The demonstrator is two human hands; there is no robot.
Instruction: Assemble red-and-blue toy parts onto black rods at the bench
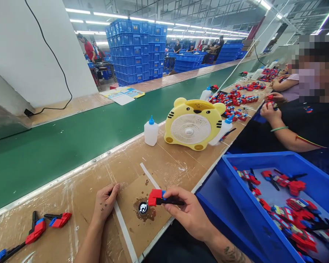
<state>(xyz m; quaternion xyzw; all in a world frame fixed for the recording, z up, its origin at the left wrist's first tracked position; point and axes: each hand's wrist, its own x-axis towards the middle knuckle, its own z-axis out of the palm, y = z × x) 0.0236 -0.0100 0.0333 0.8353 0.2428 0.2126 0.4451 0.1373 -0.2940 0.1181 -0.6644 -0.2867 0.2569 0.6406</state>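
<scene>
Right hand [190, 213]: grip clenched on red-blue toy piece [160, 198], held just above small black glue dish [143, 208], near centre of tabletop [170, 160]. Left hand [105, 202]: released, resting flat on tabletop, left of dish. Risk: piece dipped too deep, glue smeared onto fingers; dish unsteadied, could slide.

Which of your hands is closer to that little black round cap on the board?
Right. The right hand holds a red toy part just right of the black cap; the left hand rests flat further off, to its left.
</scene>
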